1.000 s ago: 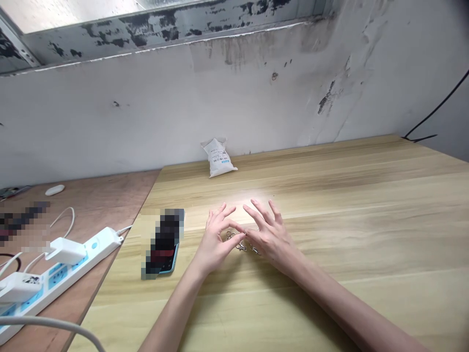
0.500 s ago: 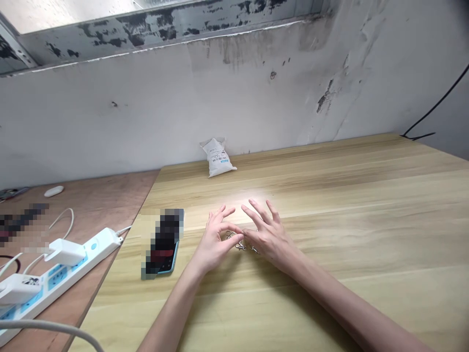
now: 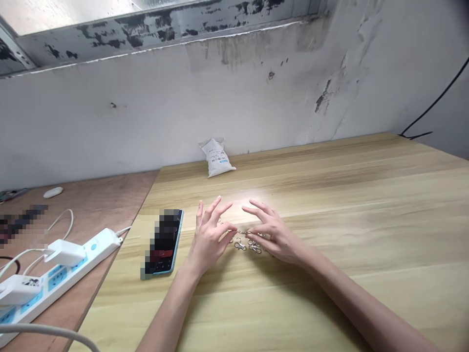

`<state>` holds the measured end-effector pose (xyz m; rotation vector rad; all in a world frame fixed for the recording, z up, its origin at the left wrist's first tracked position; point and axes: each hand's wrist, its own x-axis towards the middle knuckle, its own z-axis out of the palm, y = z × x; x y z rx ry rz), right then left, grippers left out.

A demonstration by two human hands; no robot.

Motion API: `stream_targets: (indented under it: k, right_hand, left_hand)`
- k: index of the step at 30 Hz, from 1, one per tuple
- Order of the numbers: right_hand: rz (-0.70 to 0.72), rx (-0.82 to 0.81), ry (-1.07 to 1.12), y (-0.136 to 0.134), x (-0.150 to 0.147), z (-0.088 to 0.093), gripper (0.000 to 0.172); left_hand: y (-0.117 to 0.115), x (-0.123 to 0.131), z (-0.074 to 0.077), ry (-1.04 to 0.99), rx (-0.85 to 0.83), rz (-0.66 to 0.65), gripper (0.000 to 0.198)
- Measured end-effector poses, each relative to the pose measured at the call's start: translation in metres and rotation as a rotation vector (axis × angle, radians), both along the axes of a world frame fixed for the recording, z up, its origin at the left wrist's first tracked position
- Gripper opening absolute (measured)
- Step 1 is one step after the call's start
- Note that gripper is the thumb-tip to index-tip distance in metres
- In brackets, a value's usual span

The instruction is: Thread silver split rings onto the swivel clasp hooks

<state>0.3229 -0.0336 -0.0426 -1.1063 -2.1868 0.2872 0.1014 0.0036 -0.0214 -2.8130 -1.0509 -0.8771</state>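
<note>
A small metal clasp (image 3: pixel 242 232) is stretched between my two hands, just above the wooden table. Thumb and index finger of my left hand (image 3: pixel 211 238) pinch its left end, the other fingers raised. At its right end, my right hand (image 3: pixel 277 236) grips it between thumb and fingertips. Below and between the hands lie loose silver clasps, among them one clasp (image 3: pixel 240 244) near the middle and another clasp (image 3: pixel 254 247) beside my right thumb. More metal pieces are partly hidden behind my fingers.
Left of my left hand lies a phone (image 3: pixel 169 247), partly pixelated. A white packet (image 3: pixel 219 159) rests near the wall. On the brown surface at the left are a white power strip (image 3: pixel 91 252) with plugs and cables, and a small white object (image 3: pixel 53 192).
My hands have moved slightly apart, and the metal clasp between their fingertips now shows. More of the loose clasps underneath are visible.
</note>
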Motion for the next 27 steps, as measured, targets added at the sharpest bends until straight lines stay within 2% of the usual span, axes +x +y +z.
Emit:
stream_targets:
  k: [4,9,13,20,27]
  right_hand:
    - [-0.036,-0.062,0.077,0.0,-0.003,0.001,0.021]
    - [-0.216,-0.043,-0.024,0.01,0.017,-0.01,0.021]
    - [-0.185,-0.049,-0.127,0.013,0.033,-0.01,0.018]
    - [-0.06,-0.071,-0.187,0.004,0.023,0.001,0.016]
    - [-0.05,0.027,-0.221,0.003,0.007,-0.005,0.01]
  left_hand:
    - [0.0,-0.002,0.006,-0.017,0.081,0.051,0.014]
    - [0.018,-0.031,0.009,-0.072,0.025,0.275,0.009]
    - [0.032,-0.052,0.001,-0.004,-0.041,0.399,0.01]
    - [0.028,-0.045,-0.007,0.164,-0.101,0.36,0.009]
    - [0.022,-0.029,-0.008,0.227,-0.116,0.222,0.014]
